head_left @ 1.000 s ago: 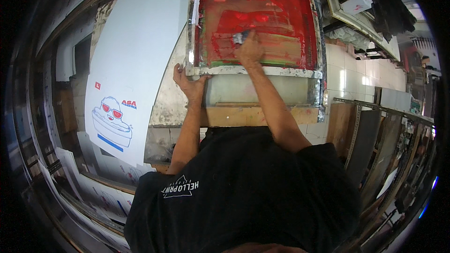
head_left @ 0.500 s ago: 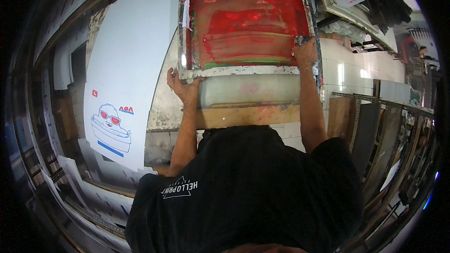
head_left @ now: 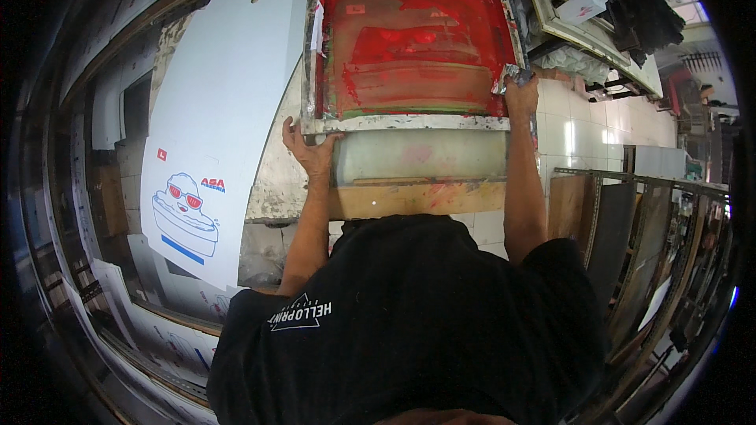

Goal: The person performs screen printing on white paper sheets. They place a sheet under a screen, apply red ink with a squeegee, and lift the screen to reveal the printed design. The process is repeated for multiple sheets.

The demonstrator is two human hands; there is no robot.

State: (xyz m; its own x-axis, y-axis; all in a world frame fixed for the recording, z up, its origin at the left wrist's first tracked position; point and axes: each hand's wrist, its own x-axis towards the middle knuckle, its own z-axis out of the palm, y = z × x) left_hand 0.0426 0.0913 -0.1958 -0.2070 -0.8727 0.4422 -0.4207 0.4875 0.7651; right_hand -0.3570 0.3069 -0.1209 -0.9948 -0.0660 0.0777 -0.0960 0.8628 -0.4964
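A printing screen [head_left: 409,122] with a pale, stained frame lies in front of me, its mesh smeared with red ink [head_left: 425,47]. By the frame's near left corner is my left hand [head_left: 313,153], fingers and thumb spread apart around that corner; whether it bears any of the frame's weight I cannot tell. My right hand [head_left: 522,98] is closed on a crumpled grey-and-white rag [head_left: 508,77] at the right side of the frame. To the left lies a long white sheet [head_left: 220,71] printed with a blue-and-red cartoon figure [head_left: 185,212].
Below the screen is a frosted pale surface [head_left: 417,153] with a wooden strip [head_left: 417,198] along the table's near edge. Racks holding printed sheets [head_left: 161,334] stand at left. Metal shelving [head_left: 646,181] is on the right, and another pale frame [head_left: 567,24] lies at far right.
My right hand has shifted outward from the inked mesh to the frame's right side, and more of the rag now shows. My left hand stays at the corner; the whole view has shifted slightly.
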